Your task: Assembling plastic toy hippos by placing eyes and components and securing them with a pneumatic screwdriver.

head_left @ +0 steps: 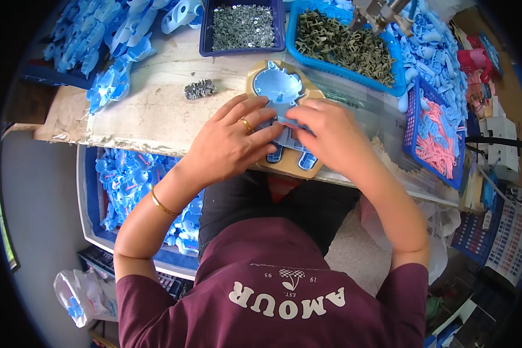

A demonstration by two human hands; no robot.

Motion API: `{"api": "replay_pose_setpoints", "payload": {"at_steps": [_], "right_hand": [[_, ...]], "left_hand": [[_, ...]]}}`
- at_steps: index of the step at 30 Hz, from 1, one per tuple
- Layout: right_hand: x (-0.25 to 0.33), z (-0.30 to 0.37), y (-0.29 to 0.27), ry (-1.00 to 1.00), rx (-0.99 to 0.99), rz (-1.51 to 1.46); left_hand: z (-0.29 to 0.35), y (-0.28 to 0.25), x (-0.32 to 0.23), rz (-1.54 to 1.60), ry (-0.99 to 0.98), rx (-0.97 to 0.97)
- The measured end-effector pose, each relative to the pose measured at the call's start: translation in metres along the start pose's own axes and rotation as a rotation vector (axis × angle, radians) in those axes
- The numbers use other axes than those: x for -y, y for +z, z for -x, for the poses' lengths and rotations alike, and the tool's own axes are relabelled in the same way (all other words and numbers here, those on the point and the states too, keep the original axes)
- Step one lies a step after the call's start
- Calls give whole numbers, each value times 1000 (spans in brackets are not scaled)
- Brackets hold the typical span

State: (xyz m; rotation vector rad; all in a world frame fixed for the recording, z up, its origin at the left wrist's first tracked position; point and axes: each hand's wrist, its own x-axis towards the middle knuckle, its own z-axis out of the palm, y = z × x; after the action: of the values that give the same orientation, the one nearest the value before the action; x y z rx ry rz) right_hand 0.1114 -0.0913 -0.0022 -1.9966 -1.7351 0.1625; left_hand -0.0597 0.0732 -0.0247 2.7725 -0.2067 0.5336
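A light blue plastic shell [278,87], shaped like a small animal figure with a round hollow head and two short legs, lies open side up in a tan fixture [314,93] at the table's front edge. My left hand [229,136], with a ring and a bangle, grips the shell's left side, fingers bent over its middle. From the right, my right hand [330,130] reaches in with fingers curled and closed at the shell's middle. A bit of pink shows between my fingertips, and the fingers hide most of it. Left of the fixture is a cluster of small metal pieces [199,89].
Behind the fixture stand a dark blue bin [205,43] of small silvery parts and a blue basket [342,68] of dark metal clips. Blue shells [113,78] pile up at the far left. At right is a basket [410,124] of pink and blue pieces. A crate [88,191] of blue parts sits below left.
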Motion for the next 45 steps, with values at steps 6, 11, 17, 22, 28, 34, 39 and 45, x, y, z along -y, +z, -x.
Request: {"api": "replay_pose_setpoints", "payload": {"at_steps": [6, 11, 17, 22, 28, 34, 39, 45], "right_hand": [[5, 28, -14, 205, -45, 14], [-1, 31, -4, 142, -141, 86], [-5, 27, -9, 185, -81, 58], [-1, -2, -27, 100, 12, 12], [23, -196, -39, -357, -1070, 138], [62, -279, -87, 299, -479, -123], [56, -212, -103, 14, -376, -336], [31, -181, -73, -637, -400, -732]], "left_hand": [[1, 3, -3, -27, -8, -18], [-3, 4, -4, -19, -22, -14], [-2, 3, -4, -34, -25, -11], [-3, 1, -2, -30, -17, -17], [-14, -9, 1, 21, -36, -153], [-39, -11, 49, -93, -176, -354], [-51, -26, 115, -334, -369, -222], [-107, -5, 145, -333, -450, 121]]}}
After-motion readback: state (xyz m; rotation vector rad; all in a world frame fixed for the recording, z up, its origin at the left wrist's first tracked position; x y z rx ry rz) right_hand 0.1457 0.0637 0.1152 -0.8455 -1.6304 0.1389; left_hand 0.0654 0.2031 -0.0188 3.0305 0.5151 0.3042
